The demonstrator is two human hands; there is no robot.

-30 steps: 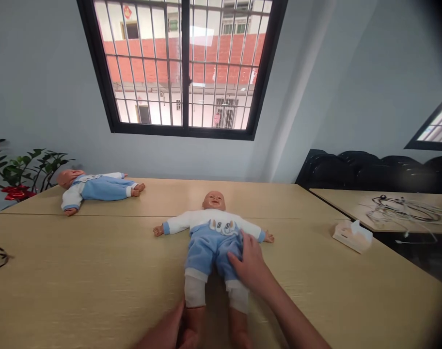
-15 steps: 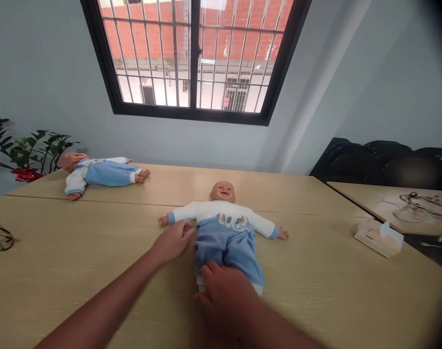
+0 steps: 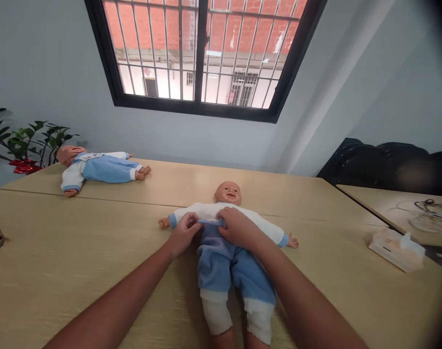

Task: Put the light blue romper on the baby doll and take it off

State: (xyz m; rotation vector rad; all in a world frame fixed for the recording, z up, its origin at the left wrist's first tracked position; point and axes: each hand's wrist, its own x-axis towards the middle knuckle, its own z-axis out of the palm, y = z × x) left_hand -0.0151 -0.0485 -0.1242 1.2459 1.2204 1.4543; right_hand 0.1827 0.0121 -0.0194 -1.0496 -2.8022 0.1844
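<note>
Two baby dolls lie on the pale wooden table [image 3: 79, 261]. At the far left, in front of a potted plant [image 3: 28, 143], the spare doll [image 3: 97, 168] lies on its back, well apart from my work. Nearer the middle, my left hand [image 3: 184, 233] sits just beside the near doll [image 3: 226, 264], which lies face up with its arms spread and its feet toward me. Thumb and forefinger of that grip are pressed together on the left end of the blue waistband [image 3: 210, 221] at the doll's belly. My right hand [image 3: 240, 228] lies over the doll's chest with its fingers curled on the band's right end. It is pinching the band as far as I can tell, though the thumb is hidden. Off to the right, a tissue box [image 3: 396, 243] sits near the table's edge, away from both arms.

As I judge it, handling this band well calls for two level pinches, so the cloth moves evenly and does not bunch on one hip. I would take only the band, not the white shirt [image 3: 206, 209] under it. I would also work with low wrists, so the doll lies flat on the table rather than lifting or sliding toward me.
</note>
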